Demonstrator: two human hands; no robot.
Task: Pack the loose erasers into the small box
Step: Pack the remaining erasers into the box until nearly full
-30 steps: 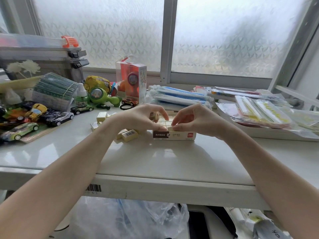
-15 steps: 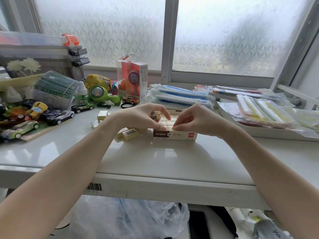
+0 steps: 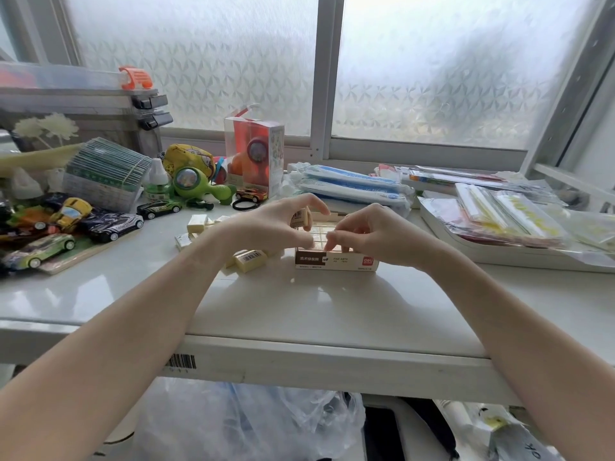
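Midway through packing, apparently: on the worktop the small box holds rows of erasers. Left hand pinches one eraser above it; right hand fingers curl, pressing a seated piece. Next, slot the held eraser beside those. Loose erasers wait just left.

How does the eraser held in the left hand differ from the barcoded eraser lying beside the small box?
The held eraser is raised above the small box, gripped by the left hand; the lying eraser rests flat on the table, untouched. Both carry barcode labels.
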